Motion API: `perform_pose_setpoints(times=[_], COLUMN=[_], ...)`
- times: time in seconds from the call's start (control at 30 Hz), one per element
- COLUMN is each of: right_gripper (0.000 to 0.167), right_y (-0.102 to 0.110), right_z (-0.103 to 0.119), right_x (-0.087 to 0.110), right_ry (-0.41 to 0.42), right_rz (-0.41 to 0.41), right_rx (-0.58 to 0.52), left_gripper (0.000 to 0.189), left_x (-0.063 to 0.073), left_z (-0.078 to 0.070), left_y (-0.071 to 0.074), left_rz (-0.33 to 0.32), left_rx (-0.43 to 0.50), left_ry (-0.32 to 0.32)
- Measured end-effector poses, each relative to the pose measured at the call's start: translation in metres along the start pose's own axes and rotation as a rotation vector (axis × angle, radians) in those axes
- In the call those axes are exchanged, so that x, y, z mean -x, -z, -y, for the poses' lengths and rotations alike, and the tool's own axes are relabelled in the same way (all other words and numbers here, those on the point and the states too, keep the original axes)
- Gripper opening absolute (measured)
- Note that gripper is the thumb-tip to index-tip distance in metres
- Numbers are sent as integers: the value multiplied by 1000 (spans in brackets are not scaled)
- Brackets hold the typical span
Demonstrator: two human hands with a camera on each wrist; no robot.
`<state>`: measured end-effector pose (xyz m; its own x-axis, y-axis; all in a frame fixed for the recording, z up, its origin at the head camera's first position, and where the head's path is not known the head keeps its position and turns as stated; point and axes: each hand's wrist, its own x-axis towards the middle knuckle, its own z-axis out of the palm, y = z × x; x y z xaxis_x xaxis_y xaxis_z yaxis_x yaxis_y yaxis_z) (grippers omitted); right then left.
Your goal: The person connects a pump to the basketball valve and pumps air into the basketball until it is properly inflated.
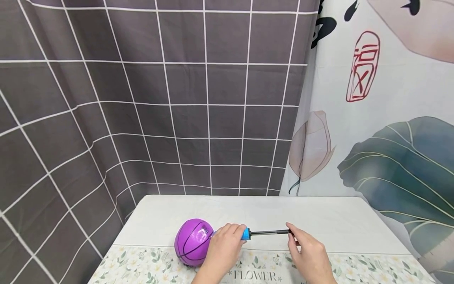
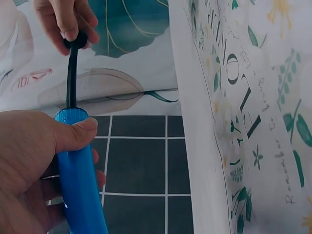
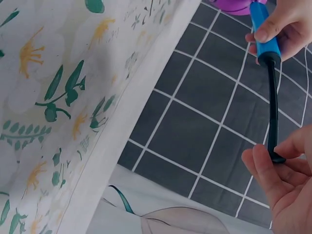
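My left hand (image 1: pixel 225 246) grips the blue barrel of a hand pump (image 2: pixel 80 180), thumb laid along it near the collar. The black rod is drawn out of the barrel, and my right hand (image 1: pixel 309 252) pinches its black end (image 3: pixel 275 158) between thumb and fingers. To the left of my left hand sits a purple ball (image 1: pixel 193 242) with black seam lines, like a small basketball. The barrel points at the ball, and a thin tip shows at the ball's right side in the head view. Part of the barrel is hidden under my left hand.
A white table (image 1: pixel 170 209) lies under the hands, its near part covered by a floral cloth (image 1: pixel 142 260) with printed lettering. Behind it hangs a dark grey curtain (image 1: pixel 227 122) with a white grid. A white curtain (image 1: pixel 333 79) with leaf prints hangs at the right.
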<state>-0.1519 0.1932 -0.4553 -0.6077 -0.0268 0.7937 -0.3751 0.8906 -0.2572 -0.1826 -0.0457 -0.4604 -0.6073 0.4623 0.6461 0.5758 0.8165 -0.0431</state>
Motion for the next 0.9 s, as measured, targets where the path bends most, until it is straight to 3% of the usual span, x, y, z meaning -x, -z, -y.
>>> perform_pose_setpoints(times=[0.33, 0.6, 0.9], right_gripper=[38, 36, 38], right_y=[-10, -31, -31], right_z=[18, 46, 49], right_x=[-3, 3, 5], right_ry=[-5, 73, 52], right_rz=[-4, 17, 70], right_rx=[-18, -50, -81], left_gripper=[43, 41, 39], left_x=[-3, -3, 3], left_z=[-6, -13, -5], left_y=[-4, -6, -6], left_rz=[-4, -32, -34], left_rx=[-34, -44, -18], left_ry=[-12, -40, -68])
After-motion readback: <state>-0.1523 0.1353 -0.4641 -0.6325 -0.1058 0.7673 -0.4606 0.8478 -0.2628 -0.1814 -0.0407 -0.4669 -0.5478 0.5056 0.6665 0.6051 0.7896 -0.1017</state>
